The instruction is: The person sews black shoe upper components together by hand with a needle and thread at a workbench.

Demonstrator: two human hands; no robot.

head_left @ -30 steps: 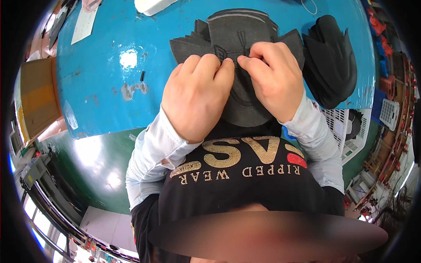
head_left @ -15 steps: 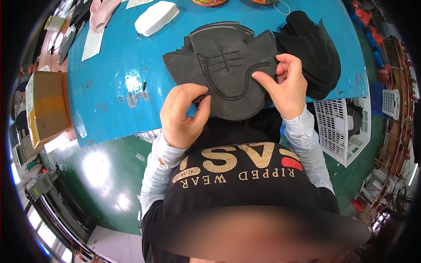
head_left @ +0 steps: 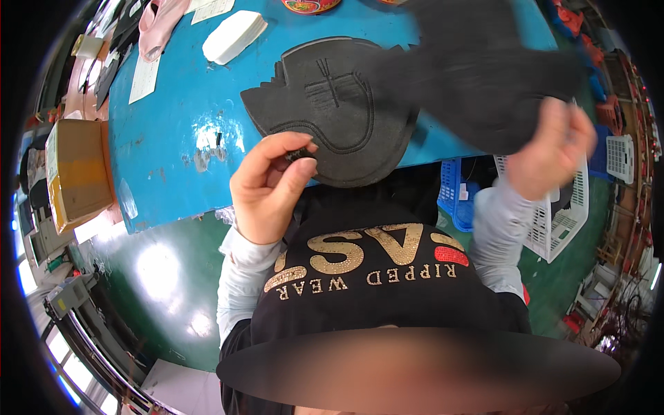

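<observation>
A stack of black shoe-upper pieces [head_left: 339, 104], the top one stitched with a curved double line and short crossing lines, lies at the table's near edge. My left hand [head_left: 273, 183] is at the stack's near left side, thumb and fingers pinched on a small dark thing [head_left: 301, 153] that I cannot make out. My right hand [head_left: 553, 149], smeared by motion, grips the edge of a black shoe-upper piece [head_left: 477, 90] held to the right of the stack. That piece is blurred and hides most of the pile behind it.
On the blue table [head_left: 173, 138] stand a white pad-like stack [head_left: 235, 36] and a round patterned tub [head_left: 311, 5]. A cardboard box [head_left: 79, 173] is at the left. White [head_left: 581, 207] and blue [head_left: 456, 197] plastic baskets sit below the table's right edge.
My right hand has swung right, carrying a black shoe-upper piece off the stack. A piece with mirrored stitching now shows on top. The left hand has shifted slightly left and nearer me.
</observation>
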